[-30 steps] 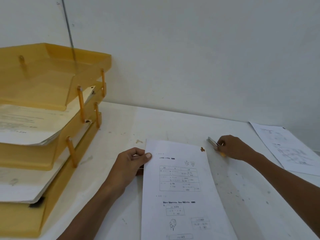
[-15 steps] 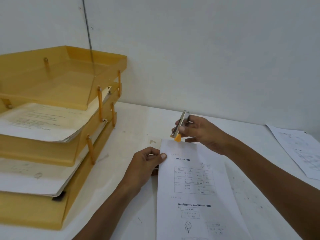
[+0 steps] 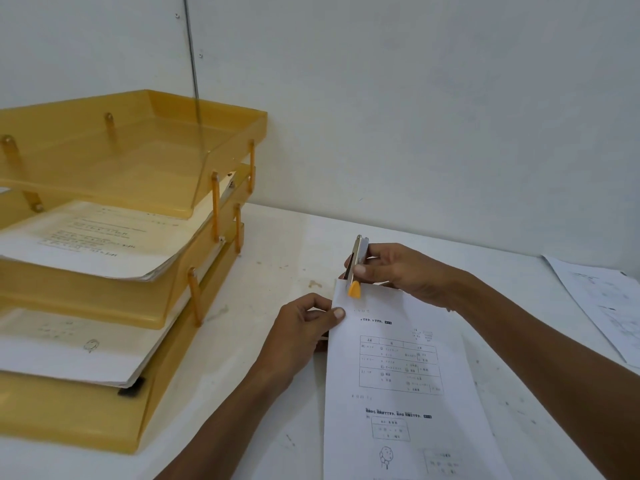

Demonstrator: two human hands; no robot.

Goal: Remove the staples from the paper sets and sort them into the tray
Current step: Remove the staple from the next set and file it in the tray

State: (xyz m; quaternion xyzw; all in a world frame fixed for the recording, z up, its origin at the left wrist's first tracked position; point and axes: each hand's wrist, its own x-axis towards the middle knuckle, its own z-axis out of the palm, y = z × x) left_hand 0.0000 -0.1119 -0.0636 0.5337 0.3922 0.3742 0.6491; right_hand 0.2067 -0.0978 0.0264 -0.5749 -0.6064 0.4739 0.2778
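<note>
Head view
Left hand: pinches the left edge of the paper set, likely to keep it from sliding.
Right hand: clamped around the staple remover, orange tip down on the far-left corner, presumably where the staple sits; staple itself not visible.
Tray: left of both hands, stacked, lower tiers holding sheets.

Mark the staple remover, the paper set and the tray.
staple remover [image 3: 354, 289]: head view, orange tip.
paper set [image 3: 398, 386]: head view, middle of top sheet.
tray [image 3: 207, 109]: head view, top tier's back rim.
</note>
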